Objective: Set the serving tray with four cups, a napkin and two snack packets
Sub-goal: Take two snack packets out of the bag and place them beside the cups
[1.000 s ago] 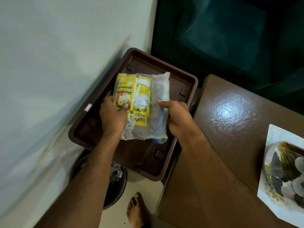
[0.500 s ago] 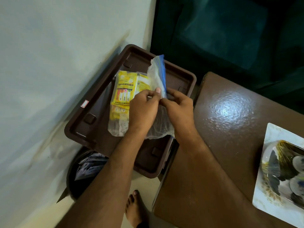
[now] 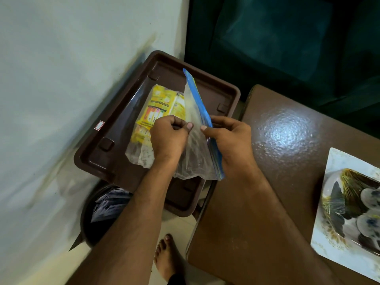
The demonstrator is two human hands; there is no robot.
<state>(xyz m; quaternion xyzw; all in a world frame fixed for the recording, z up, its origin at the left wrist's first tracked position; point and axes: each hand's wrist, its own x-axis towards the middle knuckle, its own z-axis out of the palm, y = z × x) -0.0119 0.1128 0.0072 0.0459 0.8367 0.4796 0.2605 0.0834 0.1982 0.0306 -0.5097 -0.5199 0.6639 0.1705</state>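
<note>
Both hands are at the mouth of a clear zip bag (image 3: 195,145) lying in the brown tray (image 3: 115,128): left hand (image 3: 167,138) and right hand (image 3: 230,138) each pinch one lip. Yellow snack packets (image 3: 158,108) sit inside. I'd guess it must be pulled open next, then two lifted out.

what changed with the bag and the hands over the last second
Both hands left the bag's sides and came to its blue zip edge, now raised upright. The left hand and right hand each pinch the clear bag there. The yellow packets stayed inside, over the brown tray.
</note>
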